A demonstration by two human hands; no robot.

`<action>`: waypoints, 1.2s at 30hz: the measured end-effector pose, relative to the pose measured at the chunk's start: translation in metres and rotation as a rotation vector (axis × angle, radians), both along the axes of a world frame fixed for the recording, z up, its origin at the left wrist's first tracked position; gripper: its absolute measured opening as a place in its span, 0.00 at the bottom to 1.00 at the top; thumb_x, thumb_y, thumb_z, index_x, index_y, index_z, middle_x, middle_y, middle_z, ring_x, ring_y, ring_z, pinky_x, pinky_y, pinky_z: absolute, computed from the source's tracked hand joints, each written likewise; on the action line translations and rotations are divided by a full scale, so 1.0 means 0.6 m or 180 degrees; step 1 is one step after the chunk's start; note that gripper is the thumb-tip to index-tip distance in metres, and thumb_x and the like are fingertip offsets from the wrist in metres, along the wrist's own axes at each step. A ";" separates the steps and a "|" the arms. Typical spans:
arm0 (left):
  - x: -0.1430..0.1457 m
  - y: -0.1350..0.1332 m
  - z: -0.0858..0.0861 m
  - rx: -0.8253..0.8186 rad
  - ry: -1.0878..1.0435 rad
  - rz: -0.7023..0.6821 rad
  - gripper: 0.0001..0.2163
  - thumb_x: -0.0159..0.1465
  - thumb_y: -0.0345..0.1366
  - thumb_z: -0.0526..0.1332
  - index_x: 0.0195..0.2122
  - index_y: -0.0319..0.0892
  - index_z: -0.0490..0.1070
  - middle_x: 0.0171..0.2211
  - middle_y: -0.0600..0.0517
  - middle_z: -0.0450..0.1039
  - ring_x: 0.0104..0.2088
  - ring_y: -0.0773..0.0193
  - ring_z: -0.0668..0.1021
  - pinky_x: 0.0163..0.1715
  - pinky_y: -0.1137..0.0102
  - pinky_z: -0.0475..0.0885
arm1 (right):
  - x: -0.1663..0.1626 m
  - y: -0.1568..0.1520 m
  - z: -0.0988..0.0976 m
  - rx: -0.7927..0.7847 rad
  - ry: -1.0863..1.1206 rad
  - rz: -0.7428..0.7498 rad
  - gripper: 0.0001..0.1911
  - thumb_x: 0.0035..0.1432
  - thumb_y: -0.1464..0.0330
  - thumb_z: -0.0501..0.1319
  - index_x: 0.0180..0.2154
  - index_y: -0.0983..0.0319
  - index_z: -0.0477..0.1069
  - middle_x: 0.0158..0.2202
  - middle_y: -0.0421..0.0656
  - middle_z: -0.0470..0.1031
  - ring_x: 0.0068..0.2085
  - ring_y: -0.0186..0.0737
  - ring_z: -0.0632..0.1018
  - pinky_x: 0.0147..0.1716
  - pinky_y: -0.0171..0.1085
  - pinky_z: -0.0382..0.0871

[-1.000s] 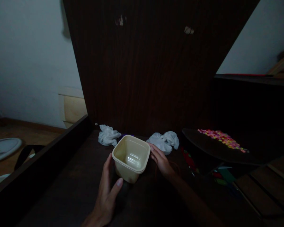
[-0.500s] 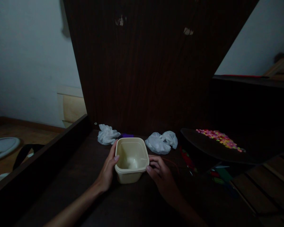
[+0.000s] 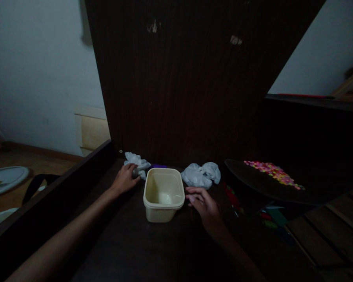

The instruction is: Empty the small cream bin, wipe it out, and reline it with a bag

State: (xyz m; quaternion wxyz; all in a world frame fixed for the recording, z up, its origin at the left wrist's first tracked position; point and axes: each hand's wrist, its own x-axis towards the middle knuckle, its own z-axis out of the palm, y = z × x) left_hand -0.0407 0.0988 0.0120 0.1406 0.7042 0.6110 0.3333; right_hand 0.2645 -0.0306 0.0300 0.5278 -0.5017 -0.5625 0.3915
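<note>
A cream-coloured plastic tub (image 3: 161, 213), lidless, stands upright on the dark wooden surface with nothing visible inside it. My left hand (image 3: 125, 180) reaches past its left side to a crumpled white plastic bag (image 3: 137, 160), thumb and fingers apart at the bag's near edge; whether they press on it is hard to see. Close by the tub's right wall is my right hand (image 3: 205, 205), fingers loosely stretched and holding nothing. Behind that hand lies a second crumpled white plastic bag (image 3: 197, 175). Something purple (image 3: 159, 166) shows partly behind the tub.
A tall dark wooden panel (image 3: 176, 86) rises behind the surface, and a raised side board (image 3: 61, 188) borders the left. On the right, a dark tilted board (image 3: 253, 180) carries a strip of small pink, red and yellow pieces (image 3: 273, 172). Red and green items lie beneath it.
My left hand has let go of the tub and moved up and left to the white bag. My right hand has come slightly away from the tub's rim. The tub now stands unheld.
</note>
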 end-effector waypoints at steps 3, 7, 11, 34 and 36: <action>-0.010 0.008 0.002 -0.0081 0.0286 0.0081 0.09 0.52 0.36 0.65 0.35 0.42 0.75 0.44 0.38 0.79 0.52 0.38 0.78 0.53 0.53 0.71 | 0.007 0.004 0.001 0.0133 -0.0163 -0.0016 0.17 0.59 0.52 0.64 0.39 0.58 0.74 0.50 0.50 0.78 0.50 0.52 0.79 0.46 0.46 0.73; -0.026 0.019 0.028 0.0042 0.0282 0.0176 0.10 0.60 0.42 0.58 0.27 0.43 0.71 0.32 0.42 0.79 0.41 0.46 0.81 0.42 0.61 0.73 | 0.020 0.010 0.021 0.0251 -0.0393 -0.0014 0.15 0.60 0.53 0.63 0.39 0.58 0.75 0.49 0.50 0.79 0.51 0.51 0.78 0.47 0.46 0.73; -0.040 0.036 0.080 0.0351 -0.0027 0.0199 0.19 0.65 0.51 0.51 0.30 0.42 0.73 0.30 0.45 0.78 0.35 0.51 0.80 0.35 0.66 0.71 | 0.021 0.029 0.070 0.0505 -0.0504 -0.0039 0.14 0.60 0.55 0.62 0.39 0.57 0.75 0.46 0.48 0.80 0.51 0.50 0.78 0.47 0.46 0.73; 0.056 -0.050 0.224 0.0996 -0.1861 -0.1194 0.20 0.66 0.54 0.60 0.36 0.39 0.76 0.33 0.49 0.81 0.33 0.57 0.81 0.36 0.67 0.76 | -0.059 0.140 0.186 0.1155 -0.0095 -0.0306 0.13 0.55 0.56 0.62 0.30 0.58 0.67 0.26 0.38 0.70 0.30 0.40 0.72 0.30 0.37 0.67; 0.044 -0.046 0.219 0.0885 -0.1952 -0.0986 0.20 0.65 0.54 0.60 0.33 0.40 0.74 0.28 0.50 0.79 0.29 0.58 0.81 0.32 0.68 0.76 | -0.033 0.136 0.191 0.1103 0.0013 -0.0454 0.12 0.53 0.56 0.63 0.31 0.58 0.68 0.26 0.38 0.71 0.31 0.40 0.72 0.30 0.37 0.67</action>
